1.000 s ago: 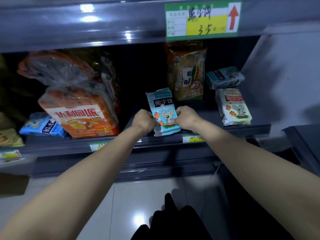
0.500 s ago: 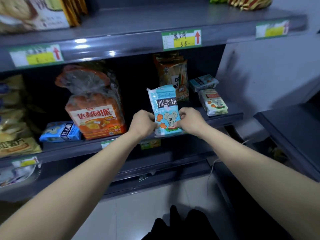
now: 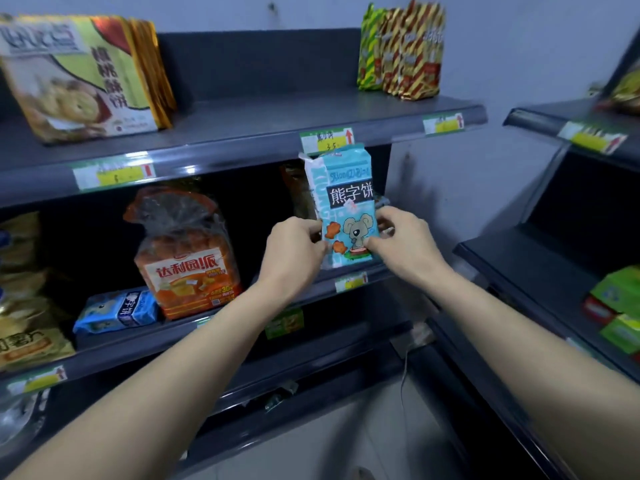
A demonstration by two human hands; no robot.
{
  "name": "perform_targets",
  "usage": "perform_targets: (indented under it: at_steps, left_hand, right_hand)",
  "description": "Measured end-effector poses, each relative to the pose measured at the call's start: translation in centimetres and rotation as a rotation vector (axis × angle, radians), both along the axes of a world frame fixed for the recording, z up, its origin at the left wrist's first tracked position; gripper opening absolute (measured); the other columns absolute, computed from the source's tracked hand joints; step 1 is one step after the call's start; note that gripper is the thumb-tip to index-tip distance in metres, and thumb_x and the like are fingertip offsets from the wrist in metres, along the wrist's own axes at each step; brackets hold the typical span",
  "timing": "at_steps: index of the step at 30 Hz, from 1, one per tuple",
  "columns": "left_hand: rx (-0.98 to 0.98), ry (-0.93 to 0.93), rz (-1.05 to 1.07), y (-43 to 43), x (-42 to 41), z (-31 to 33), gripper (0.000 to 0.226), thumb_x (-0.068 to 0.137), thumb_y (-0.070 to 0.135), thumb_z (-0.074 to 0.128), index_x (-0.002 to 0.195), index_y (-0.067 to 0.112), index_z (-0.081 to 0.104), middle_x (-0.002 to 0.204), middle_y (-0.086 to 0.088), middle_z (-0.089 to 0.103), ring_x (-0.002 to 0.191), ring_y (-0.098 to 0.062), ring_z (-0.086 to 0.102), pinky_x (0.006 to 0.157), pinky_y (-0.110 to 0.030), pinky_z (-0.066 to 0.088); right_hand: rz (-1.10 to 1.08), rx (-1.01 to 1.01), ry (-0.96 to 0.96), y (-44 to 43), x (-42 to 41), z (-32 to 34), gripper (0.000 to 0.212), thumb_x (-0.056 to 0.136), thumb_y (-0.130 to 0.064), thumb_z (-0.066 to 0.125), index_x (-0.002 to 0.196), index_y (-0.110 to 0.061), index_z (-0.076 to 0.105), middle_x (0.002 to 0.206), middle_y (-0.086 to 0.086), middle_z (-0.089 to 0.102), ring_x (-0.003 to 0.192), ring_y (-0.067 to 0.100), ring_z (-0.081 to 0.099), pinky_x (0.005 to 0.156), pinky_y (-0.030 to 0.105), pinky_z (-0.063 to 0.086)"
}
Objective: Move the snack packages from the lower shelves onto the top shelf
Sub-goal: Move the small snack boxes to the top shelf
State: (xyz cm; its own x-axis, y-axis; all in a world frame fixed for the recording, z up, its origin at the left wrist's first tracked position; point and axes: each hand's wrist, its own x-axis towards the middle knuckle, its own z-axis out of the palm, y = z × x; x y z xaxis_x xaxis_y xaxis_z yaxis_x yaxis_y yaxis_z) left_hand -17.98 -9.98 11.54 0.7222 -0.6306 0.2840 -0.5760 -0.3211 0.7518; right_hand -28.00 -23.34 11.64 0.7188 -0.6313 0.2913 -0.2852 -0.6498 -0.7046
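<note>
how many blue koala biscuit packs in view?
2. The held pack is upright, gripped by the left hand and right hand. The second pack lies flat on the middle shelf, left of the orange bread bag. Others may hide behind the held pack.

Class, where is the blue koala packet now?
In the head view, right of centre, the koala packet is held upright between the left hand and right hand, its top reaching the price tag on the top shelf.
</note>
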Motion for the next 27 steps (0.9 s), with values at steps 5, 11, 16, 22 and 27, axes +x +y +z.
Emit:
perform_targets:
  at_steps: [5,11,16,22,27]
  left_hand:
    - [-0.121,-0.165,0.037,-0.8,0.6,5.6,0.022,0.081,0.012,0.065,0.099,0.02,0.074,0.093,0.007,0.075,0.082,-0.004,0.067,0.073,-0.019,0.052]
    - [-0.205,-0.165,0.068,-4.5,6.0,11.6,0.021,0.081,0.008,0.066,0.098,0.017,0.075,0.086,0.004,0.074,0.073,0.0,0.062,0.068,-0.02,0.052]
    - [-0.202,-0.226,0.109,-9.2,12.4,14.2,0.019,0.08,0.007,0.067,0.094,0.016,0.076,0.058,0.014,0.062,0.046,0.003,0.045,0.049,-0.014,0.042]
    - [-0.098,-0.199,0.197,-13.9,20.5,13.5,0.019,0.083,0.002,0.063,0.097,0.01,0.074,0.086,-0.001,0.072,0.068,-0.006,0.058,0.072,-0.028,0.056]
    - [0.047,-0.235,0.273,-16.5,26.3,13.2,0.015,0.084,0.004,0.062,0.089,0.012,0.074,0.083,0.001,0.07,0.059,-0.005,0.057,0.051,-0.017,0.044]
  right_hand:
    - [0.018,-0.036,-0.156,-1.4,1.2,4.8,0.022,0.081,-0.008,0.067,0.1,-0.018,0.066,0.084,-0.012,0.062,0.058,-0.006,0.051,0.058,0.011,0.047]
    - [0.051,-0.13,-0.258,-5.0,7.3,10.4,0.02,0.081,-0.011,0.069,0.101,-0.014,0.066,0.099,-0.002,0.067,0.084,0.011,0.058,0.07,0.022,0.044]
    - [0.079,-0.197,-0.269,-9.8,13.5,13.3,0.021,0.081,-0.013,0.07,0.101,-0.009,0.065,0.097,0.001,0.065,0.083,0.012,0.055,0.064,0.018,0.037]
    - [0.178,-0.149,-0.096,-15.0,22.1,14.0,0.014,0.08,-0.004,0.068,0.094,-0.004,0.066,0.095,0.01,0.066,0.085,0.019,0.058,0.075,0.032,0.051]
    - [0.225,-0.057,-0.01,-17.8,28.3,13.8,0.012,0.077,-0.003,0.071,0.082,-0.007,0.061,0.089,0.007,0.061,0.083,0.02,0.059,0.068,0.028,0.049]
